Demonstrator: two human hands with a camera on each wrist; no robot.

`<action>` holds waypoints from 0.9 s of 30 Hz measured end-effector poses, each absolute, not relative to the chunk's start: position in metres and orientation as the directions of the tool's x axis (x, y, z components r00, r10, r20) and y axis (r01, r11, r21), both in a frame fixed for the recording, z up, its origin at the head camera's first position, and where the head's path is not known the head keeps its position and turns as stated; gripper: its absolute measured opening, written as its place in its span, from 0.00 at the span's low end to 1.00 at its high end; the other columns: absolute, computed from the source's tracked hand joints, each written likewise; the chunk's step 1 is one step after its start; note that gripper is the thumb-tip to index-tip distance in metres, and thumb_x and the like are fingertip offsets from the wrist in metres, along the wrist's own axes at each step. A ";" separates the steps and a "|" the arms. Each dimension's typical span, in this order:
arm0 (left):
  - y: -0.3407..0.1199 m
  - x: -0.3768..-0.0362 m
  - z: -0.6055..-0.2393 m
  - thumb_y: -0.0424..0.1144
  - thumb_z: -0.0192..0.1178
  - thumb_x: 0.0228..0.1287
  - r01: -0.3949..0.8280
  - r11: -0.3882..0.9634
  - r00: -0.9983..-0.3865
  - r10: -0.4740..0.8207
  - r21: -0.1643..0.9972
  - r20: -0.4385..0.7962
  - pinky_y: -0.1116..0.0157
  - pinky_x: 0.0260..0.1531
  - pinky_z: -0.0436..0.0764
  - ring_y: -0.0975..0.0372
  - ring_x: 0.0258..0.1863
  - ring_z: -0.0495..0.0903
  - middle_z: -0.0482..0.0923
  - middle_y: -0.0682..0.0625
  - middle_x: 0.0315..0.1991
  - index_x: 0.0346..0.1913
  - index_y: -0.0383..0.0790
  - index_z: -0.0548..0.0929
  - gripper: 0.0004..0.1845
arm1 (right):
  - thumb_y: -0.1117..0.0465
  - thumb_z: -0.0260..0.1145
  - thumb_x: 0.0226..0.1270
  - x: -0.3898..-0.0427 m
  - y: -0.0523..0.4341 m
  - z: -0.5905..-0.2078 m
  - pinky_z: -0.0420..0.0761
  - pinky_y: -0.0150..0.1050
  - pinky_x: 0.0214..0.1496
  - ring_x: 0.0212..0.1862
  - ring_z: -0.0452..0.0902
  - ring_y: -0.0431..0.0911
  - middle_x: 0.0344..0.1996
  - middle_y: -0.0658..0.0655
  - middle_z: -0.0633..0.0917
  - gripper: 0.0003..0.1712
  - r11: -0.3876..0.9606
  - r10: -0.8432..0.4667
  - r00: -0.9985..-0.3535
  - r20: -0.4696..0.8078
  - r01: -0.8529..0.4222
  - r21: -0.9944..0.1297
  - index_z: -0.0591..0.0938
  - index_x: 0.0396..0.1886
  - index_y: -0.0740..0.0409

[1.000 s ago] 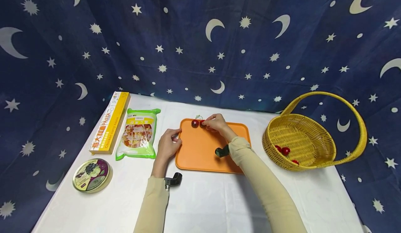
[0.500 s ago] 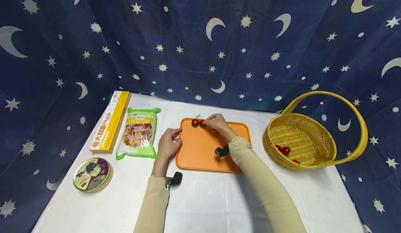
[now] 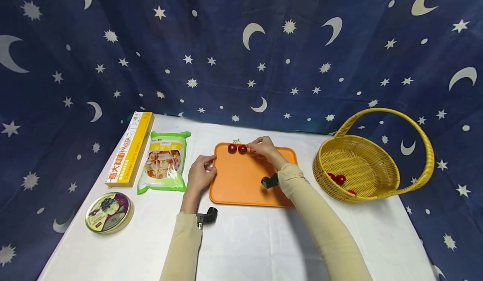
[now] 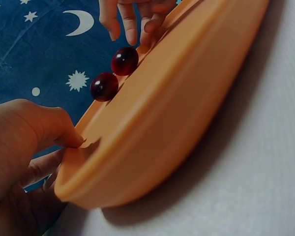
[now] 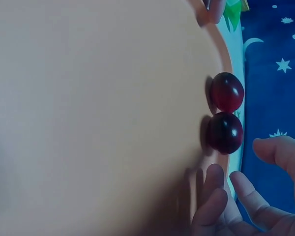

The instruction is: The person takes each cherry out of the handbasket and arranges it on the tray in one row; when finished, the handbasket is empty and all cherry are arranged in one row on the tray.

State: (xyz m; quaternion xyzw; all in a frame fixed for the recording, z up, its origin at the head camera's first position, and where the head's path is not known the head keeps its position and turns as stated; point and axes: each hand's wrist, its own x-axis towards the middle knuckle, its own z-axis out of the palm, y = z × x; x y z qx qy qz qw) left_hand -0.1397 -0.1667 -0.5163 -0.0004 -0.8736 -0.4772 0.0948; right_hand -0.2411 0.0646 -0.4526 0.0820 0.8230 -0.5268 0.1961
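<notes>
Two dark red cherries lie side by side at the far edge of an orange tray, the left cherry beside the right cherry. Their thin green stems reach past the rim. My left hand pinches the tray's left rim; in the left wrist view the thumb lies over the inner side. My right hand hovers just right of the cherries. In the right wrist view its fingers are spread apart, with nothing between them, near the closer cherry.
A yellow wicker basket with a tall handle stands at the right, a few red cherries inside. At the left are a pasta box, a green-edged food bag and a round tin. A starry blue cloth hangs behind.
My right hand has let go of the right cherry and drawn slightly to the right, so both cherries show fully. My left hand stays on the tray rim. The head view has shifted slightly.
</notes>
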 end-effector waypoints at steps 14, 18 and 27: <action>-0.166 -0.140 -0.515 0.29 0.62 0.53 0.093 0.553 -0.982 -0.086 0.828 0.168 0.59 0.38 0.77 0.55 0.33 0.84 0.81 0.42 0.45 0.56 0.35 0.84 0.24 | 0.64 0.66 0.65 -0.243 0.123 -0.420 0.83 0.42 0.44 0.32 0.85 0.48 0.39 0.70 0.85 0.17 0.427 -0.095 -0.927 -0.362 0.290 -0.856 0.77 0.48 0.72; -0.165 -0.139 -0.514 0.29 0.63 0.53 0.084 0.556 -0.984 -0.086 0.827 0.158 0.59 0.38 0.76 0.55 0.34 0.83 0.80 0.41 0.45 0.57 0.35 0.83 0.24 | 0.62 0.64 0.66 -0.240 0.153 -0.405 0.80 0.31 0.31 0.25 0.81 0.38 0.30 0.56 0.85 0.22 0.443 -0.099 -0.925 -0.368 0.290 -0.848 0.75 0.53 0.73; -0.164 -0.137 -0.514 0.28 0.63 0.53 0.093 0.567 -0.982 -0.081 0.819 0.168 0.59 0.38 0.75 0.55 0.34 0.83 0.80 0.41 0.44 0.56 0.34 0.83 0.24 | 0.57 0.62 0.70 -0.233 0.225 -0.387 0.81 0.34 0.35 0.31 0.85 0.40 0.28 0.48 0.85 0.23 0.526 -0.030 -0.937 -0.347 0.280 -0.803 0.74 0.56 0.71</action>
